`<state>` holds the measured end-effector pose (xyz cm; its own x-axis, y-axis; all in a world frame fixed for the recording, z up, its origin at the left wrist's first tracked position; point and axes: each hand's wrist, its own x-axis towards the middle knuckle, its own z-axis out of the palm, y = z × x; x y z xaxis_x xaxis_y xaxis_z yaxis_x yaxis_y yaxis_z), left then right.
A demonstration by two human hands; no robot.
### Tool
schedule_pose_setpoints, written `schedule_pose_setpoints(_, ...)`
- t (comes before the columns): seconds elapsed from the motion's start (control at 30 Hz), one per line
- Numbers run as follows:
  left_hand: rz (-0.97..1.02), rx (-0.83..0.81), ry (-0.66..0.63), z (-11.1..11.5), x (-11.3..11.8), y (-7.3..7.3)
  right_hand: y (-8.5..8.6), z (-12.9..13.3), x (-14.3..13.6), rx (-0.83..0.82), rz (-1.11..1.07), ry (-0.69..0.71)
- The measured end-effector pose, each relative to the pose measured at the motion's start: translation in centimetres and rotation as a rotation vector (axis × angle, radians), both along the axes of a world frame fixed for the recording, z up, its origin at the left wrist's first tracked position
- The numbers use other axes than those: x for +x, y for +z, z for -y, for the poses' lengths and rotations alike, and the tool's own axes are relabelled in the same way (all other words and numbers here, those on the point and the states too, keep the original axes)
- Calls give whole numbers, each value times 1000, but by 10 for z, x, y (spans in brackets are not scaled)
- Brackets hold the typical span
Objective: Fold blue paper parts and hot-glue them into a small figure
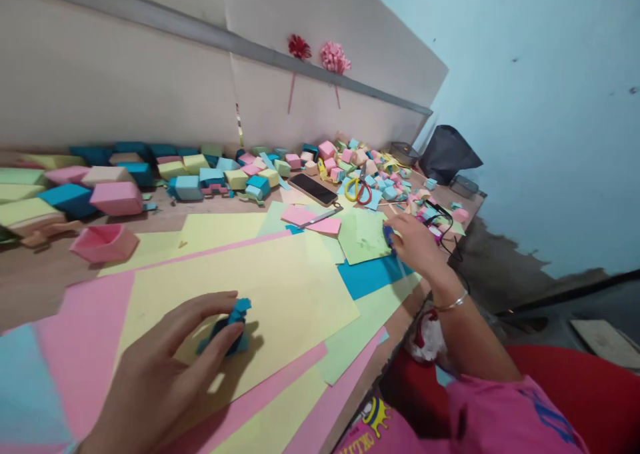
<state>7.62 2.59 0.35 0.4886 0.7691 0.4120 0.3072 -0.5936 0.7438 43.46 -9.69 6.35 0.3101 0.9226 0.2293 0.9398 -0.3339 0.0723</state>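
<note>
My left hand (170, 367), low in the view, pinches a small blue folded-paper piece (238, 321) between thumb and fingers, just above a large pale yellow sheet (295, 294). Farther right, my right hand (417, 244) has its fingers closed around a small dark-blue object (389, 235), mostly covered by the fingers, so its kind is unclear. It is at the right edge of a light green paper (357, 237) that has smudges on it. A blue sheet (370, 277) lies below that paper.
Folded paper boxes (117, 198) line the back, with an open pink box (105, 243) at left. Around the middle lie a phone (313, 189), scissors (359, 189) and a blade-like strip (323, 217). Small paper cubes (350, 157) are heaped behind. Black cable (445, 217) lies at right.
</note>
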Motion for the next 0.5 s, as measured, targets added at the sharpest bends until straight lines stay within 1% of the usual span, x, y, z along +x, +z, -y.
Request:
schedule_pose_setpoints(0.03, -27, -12, -6, 1, 0, 1, -6, 8, 18, -41, 31, -57)
schedule_pose_setpoints(0.07, -41, -25, -2, 1, 1, 2, -14, 14, 32, -72, 44, -84)
schedule_pose_setpoints(0.13, -53, -63, -13, 3, 1, 3, -30, 22, 50, -136, 66, -117)
schedule_pose_setpoints(0.2, -57, -81, 0, 4, 1, 3, -44, 25, 56, -166, 98, -151)
schedule_pose_setpoints(0.27, -56, -108, 16, 4, 0, 3, -53, 25, 55, -188, 140, -170)
schedule_pose_setpoints(0.37, -40, -182, 6, 5, -1, 4, -60, 24, 54, -250, 239, -191)
schedule_pose_setpoints(0.43, -25, -222, -9, 5, -1, 4, -63, 27, 58, -277, 284, -219)
schedule_pose_setpoints(0.5, -13, -239, -9, 5, -1, 4, -64, 33, 66, -246, 293, -237)
